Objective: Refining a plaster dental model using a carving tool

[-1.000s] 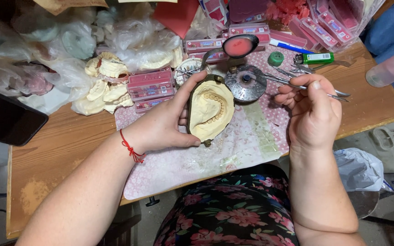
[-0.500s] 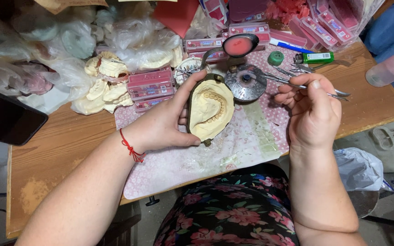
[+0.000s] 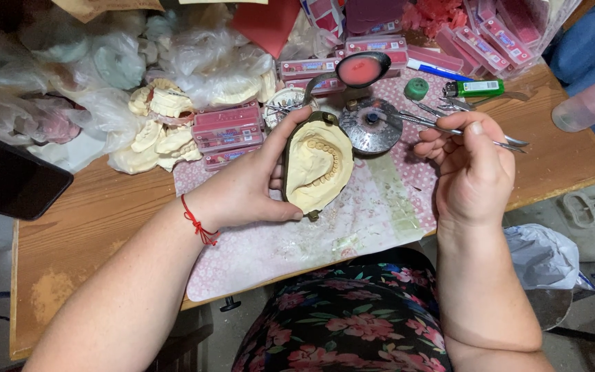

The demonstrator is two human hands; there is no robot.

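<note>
My left hand (image 3: 249, 182) grips a cream plaster dental cast (image 3: 318, 169) set in a dark metal frame, tilted up above the pink patterned mat (image 3: 290, 241). A row of small teeth runs along the cast's arch. My right hand (image 3: 470, 169) pinches a thin metal hand tool (image 3: 449, 129) whose tip points left over a round metal burner (image 3: 373, 125). A spoon with red wax (image 3: 361, 69) lies behind the cast.
Several plaster casts (image 3: 156, 131) and plastic bags (image 3: 105, 62) crowd the back left. Pink flat boxes (image 3: 227, 127) lie about, with a green lighter (image 3: 476, 87), a green cap (image 3: 416, 88), a plastic bottle (image 3: 590, 103) and a dark tablet (image 3: 8, 179) on the wooden table (image 3: 84, 234).
</note>
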